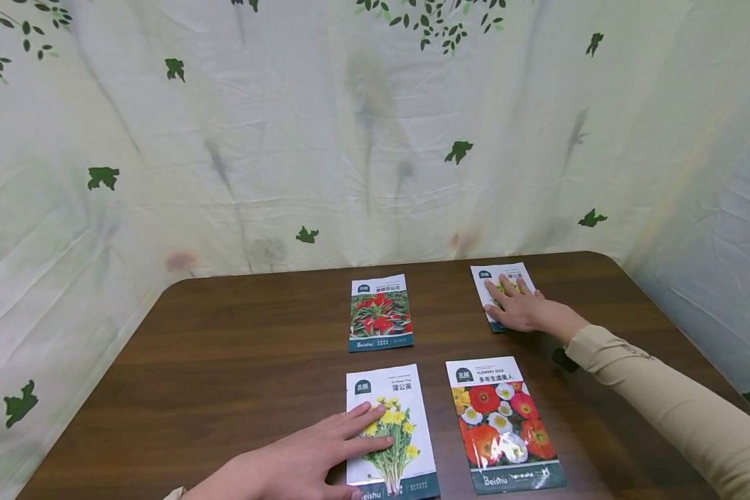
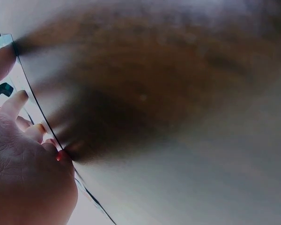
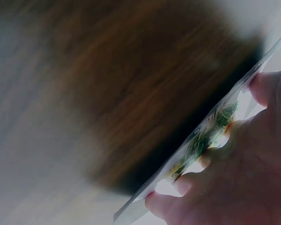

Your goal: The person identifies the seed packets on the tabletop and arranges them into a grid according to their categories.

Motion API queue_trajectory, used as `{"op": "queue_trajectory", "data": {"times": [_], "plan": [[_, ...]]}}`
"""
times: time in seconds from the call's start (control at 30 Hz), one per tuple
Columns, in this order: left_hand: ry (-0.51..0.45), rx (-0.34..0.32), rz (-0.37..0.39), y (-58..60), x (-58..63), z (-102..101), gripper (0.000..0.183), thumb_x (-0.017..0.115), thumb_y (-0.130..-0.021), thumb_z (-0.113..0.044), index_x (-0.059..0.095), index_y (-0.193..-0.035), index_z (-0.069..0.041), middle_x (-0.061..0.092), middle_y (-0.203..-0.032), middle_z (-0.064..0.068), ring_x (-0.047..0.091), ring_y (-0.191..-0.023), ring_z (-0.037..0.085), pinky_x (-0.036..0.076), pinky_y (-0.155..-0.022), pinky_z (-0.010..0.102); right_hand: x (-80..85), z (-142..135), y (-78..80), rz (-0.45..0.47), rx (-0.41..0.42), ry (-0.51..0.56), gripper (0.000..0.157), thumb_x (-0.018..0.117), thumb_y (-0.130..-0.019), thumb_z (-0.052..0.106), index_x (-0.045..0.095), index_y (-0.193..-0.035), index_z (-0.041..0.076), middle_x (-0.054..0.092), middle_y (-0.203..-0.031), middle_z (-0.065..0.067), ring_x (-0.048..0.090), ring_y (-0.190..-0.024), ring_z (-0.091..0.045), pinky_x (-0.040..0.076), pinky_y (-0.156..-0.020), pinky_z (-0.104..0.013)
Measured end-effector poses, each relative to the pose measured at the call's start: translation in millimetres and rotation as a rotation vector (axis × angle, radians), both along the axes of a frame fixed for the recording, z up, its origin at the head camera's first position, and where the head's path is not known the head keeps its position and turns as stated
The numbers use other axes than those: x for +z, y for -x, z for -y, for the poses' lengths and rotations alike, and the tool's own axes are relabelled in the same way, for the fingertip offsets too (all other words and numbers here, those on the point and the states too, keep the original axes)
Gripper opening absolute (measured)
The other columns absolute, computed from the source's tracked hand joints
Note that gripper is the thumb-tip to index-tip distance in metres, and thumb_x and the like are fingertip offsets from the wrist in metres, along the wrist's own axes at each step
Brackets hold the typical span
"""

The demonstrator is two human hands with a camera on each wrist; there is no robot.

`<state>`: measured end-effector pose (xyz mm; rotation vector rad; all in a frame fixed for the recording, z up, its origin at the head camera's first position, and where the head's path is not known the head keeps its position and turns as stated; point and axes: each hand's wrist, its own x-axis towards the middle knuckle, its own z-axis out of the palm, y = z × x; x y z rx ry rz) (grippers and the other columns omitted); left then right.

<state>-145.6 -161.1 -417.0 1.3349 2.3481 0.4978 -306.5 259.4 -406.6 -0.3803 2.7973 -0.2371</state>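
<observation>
My left hand [image 1: 315,448] lies with fingers spread on a white seed packet [image 1: 406,389] printed with yellow dandelions, at the front of the table. Far to the right, my right hand [image 1: 519,309] rests its outstretched fingers on another white seed packet [image 1: 482,276], covering most of its picture. In the left wrist view, the fingertips of the left hand [image 2: 23,159] touch the packet's face, seen nearly edge-on. From the right wrist, the right hand [image 3: 239,164] presses several fingertips on its packet [image 3: 196,143], where green leaves show.
A seed packet with red flowers [image 1: 381,312] lies at the back middle. Another with red, orange and white flowers [image 1: 506,423] lies front right, between the hands. All are on a dark brown wooden table [image 1: 225,347], with a leaf-patterned white curtain [image 1: 325,139] behind it.
</observation>
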Motion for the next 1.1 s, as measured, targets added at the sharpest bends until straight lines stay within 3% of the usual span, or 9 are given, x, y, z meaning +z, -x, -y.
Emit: {"op": "queue_trajectory", "data": {"times": [0.5, 0.8, 1.1], "plan": [[0.007, -0.027, -0.063, 0.6, 0.1, -0.2, 0.06, 0.045, -0.097, -0.059, 0.031, -0.153, -0.04, 0.014, -0.163, -0.005, 0.014, -0.149, 0.024, 0.034, -0.108, 0.05, 0.6, 14.6, -1.4, -0.002, -0.03, 0.013, 0.07, 0.034, -0.105, 0.046, 0.01, -0.158, 0.006, 0.003, -0.159, -0.03, -0.002, -0.142, -0.055, 0.009, -0.106, -0.073], [0.049, 0.011, 0.014, 1.4, 3.0, -1.3, 0.061, 0.047, -0.096, -0.06, 0.032, -0.152, -0.043, 0.013, -0.163, -0.009, 0.013, -0.149, 0.023, 0.035, -0.107, 0.052, -0.2, 21.4, -0.6, -0.006, -0.034, 0.017, 0.071, 0.033, -0.105, 0.047, 0.01, -0.158, 0.006, 0.002, -0.159, -0.03, -0.002, -0.141, -0.055, 0.008, -0.106, -0.072], [0.05, 0.005, -0.001, 1.2, 2.3, -1.2, 0.061, 0.047, -0.096, -0.06, 0.032, -0.152, -0.043, 0.013, -0.163, -0.009, 0.013, -0.149, 0.023, 0.036, -0.107, 0.052, -1.3, 27.7, 1.5, 0.007, -0.036, 0.019, 0.07, 0.032, -0.105, 0.046, 0.009, -0.158, 0.007, 0.001, -0.159, -0.029, -0.002, -0.142, -0.055, 0.008, -0.106, -0.072]]}}
